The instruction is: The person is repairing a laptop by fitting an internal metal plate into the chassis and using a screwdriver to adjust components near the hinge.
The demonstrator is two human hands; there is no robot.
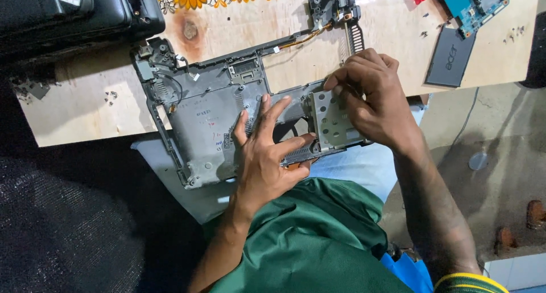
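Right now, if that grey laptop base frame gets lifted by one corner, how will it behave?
The laptop base frame is a thin plastic shell with big cutouts, so it probably flexes and feels light. Its narrow top rail looks liable to snap. The perforated metal bracket under the right hand is likely stiffer.

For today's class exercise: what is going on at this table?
A person is taking apart a grey laptop case at the edge of a wooden table. The left hand presses flat on the case, while the right hand grips a perforated metal plate at its corner. A blue circuit board lies aside.
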